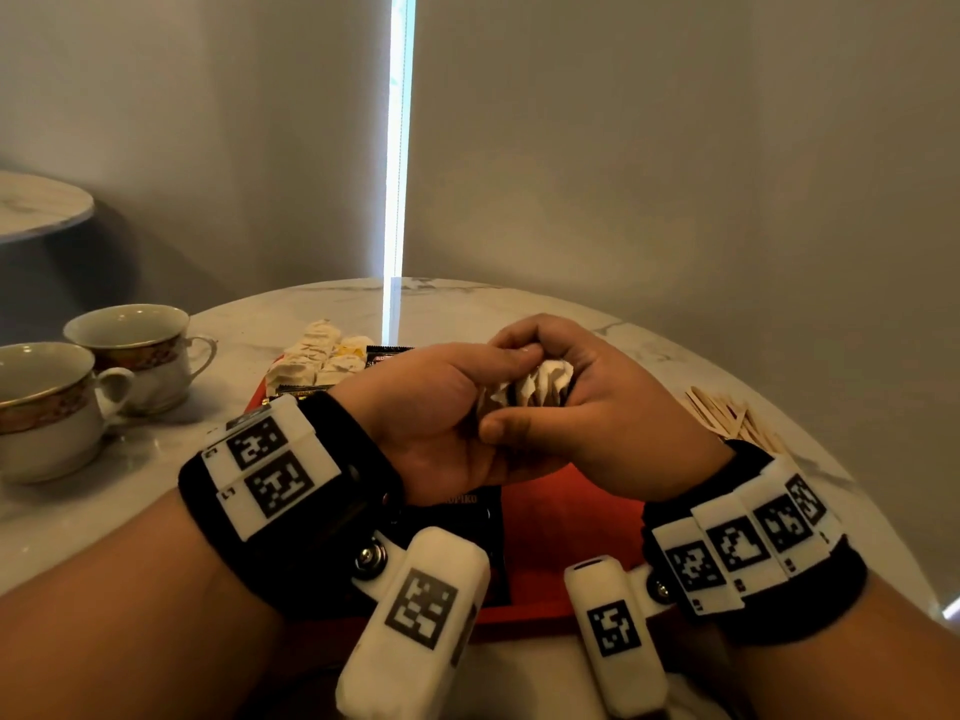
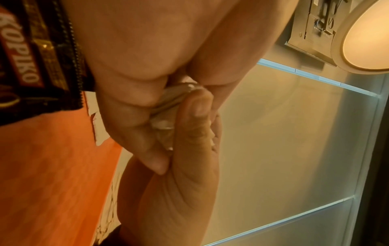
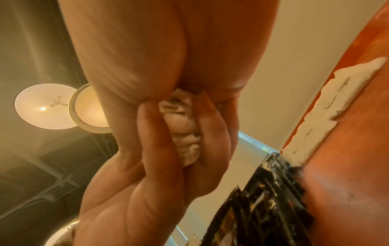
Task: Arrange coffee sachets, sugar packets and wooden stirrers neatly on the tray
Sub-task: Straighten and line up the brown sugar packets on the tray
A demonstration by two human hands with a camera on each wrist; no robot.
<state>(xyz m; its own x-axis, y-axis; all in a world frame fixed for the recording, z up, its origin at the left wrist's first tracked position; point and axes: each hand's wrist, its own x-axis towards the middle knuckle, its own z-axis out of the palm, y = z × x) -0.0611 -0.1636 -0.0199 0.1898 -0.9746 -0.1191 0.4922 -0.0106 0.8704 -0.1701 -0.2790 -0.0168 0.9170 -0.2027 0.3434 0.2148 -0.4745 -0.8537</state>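
Observation:
Above the red tray (image 1: 571, 517), my left hand (image 1: 480, 392) and right hand (image 1: 574, 379) meet and together grip a bunch of white sugar packets (image 1: 535, 389). The wrist views show the same bunch (image 2: 168, 103) (image 3: 186, 133) squeezed between the fingers and thumbs of both hands. More sugar packets (image 1: 311, 356) (image 3: 347, 94) lie in a row at the tray's far left. Black coffee sachets (image 1: 384, 356) (image 3: 263, 199) lie beside them, and a Kopiko sachet (image 2: 27, 58) lies under my left wrist. Wooden stirrers (image 1: 727, 413) lie in a loose heap on the table to the right, off the tray.
Two white cups with patterned bands (image 1: 57, 407) (image 1: 140, 350) stand on the marble table (image 1: 649, 335) to the left of the tray. A second round table (image 1: 36, 205) is at the far left. Curtains hang behind.

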